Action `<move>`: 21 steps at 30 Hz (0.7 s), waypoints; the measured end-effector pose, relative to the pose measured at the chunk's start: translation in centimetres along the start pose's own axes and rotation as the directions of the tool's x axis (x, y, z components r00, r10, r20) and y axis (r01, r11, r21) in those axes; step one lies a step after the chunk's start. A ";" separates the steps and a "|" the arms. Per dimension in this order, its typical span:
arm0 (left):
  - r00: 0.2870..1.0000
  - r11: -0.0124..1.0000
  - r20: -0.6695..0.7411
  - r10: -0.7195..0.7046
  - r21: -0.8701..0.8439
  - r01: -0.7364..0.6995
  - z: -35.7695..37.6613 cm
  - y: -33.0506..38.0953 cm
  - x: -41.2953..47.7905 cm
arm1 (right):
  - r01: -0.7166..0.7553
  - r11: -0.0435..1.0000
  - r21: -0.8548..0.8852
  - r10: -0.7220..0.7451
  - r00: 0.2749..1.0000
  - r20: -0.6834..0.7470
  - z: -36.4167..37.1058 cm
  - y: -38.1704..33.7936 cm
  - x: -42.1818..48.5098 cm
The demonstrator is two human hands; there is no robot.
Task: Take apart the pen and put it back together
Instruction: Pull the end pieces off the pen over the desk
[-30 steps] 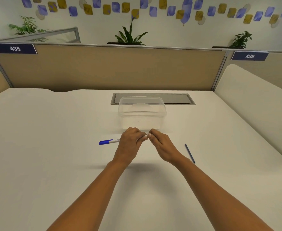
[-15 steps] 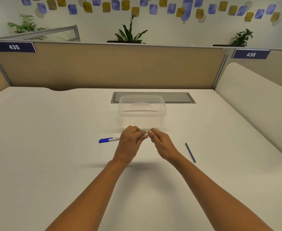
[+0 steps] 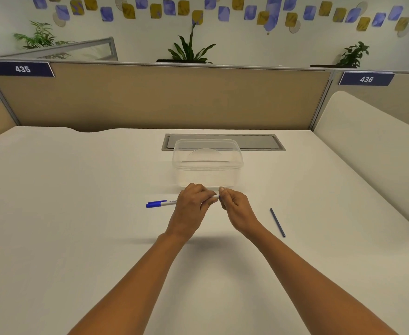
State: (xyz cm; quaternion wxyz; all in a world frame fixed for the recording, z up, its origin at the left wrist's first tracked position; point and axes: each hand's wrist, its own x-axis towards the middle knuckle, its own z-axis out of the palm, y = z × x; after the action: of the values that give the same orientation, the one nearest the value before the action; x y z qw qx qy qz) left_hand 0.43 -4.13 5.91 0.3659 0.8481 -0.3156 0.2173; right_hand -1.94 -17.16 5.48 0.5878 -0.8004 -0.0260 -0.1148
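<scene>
The work surface is a white desk, bounded at its far edge by a tan partition. A grey rectangular hatch is set flush into the desk near that edge. A clear plastic container stands directly in front of the hatch. A thin dark-blue refill lies flat on the desk to the right, well apart from the container.

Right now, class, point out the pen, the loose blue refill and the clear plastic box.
pen point(image 3: 167, 203): head view, on its white barrel beside the cap.
blue refill point(image 3: 277, 222): head view, middle of the thin tube.
plastic box point(image 3: 207, 176): head view, near wall.
</scene>
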 end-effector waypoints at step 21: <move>0.999 0.999 -0.015 -0.042 0.013 0.042 -0.2 -0.3 0.0 | 0.211 0.926 -0.312 -0.178 0.975 0.131 -0.6 0.4 0.1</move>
State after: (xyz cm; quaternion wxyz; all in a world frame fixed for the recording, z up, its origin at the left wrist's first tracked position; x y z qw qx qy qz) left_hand 0.62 -3.77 5.85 0.3669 0.8555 -0.2934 0.2179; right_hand -1.84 -17.88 5.33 0.4320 -0.8842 -0.1155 -0.1350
